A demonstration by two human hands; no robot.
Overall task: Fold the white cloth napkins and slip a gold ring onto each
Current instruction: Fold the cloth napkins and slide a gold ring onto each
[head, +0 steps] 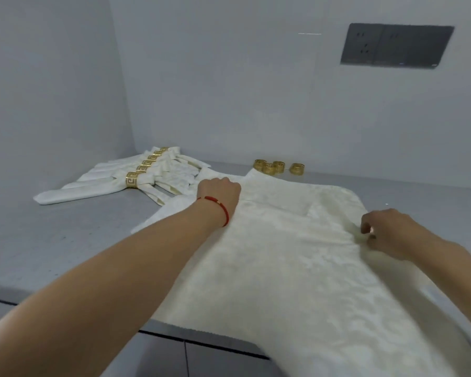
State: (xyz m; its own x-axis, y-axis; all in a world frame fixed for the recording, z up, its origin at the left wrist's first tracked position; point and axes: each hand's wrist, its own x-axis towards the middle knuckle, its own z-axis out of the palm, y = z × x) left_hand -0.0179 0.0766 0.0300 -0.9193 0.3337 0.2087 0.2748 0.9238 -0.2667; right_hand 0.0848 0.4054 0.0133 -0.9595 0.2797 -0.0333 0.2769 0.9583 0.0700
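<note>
While overhanging the counter [65,235] edge, napkin [297,254] pinched by left hand [219,190] and right hand [386,229].

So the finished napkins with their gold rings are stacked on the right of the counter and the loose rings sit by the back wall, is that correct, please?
Not quite: the head view shows the finished napkins with their gold rings stacked on the left of the counter, not the right. The loose rings do sit by the back wall.
</note>
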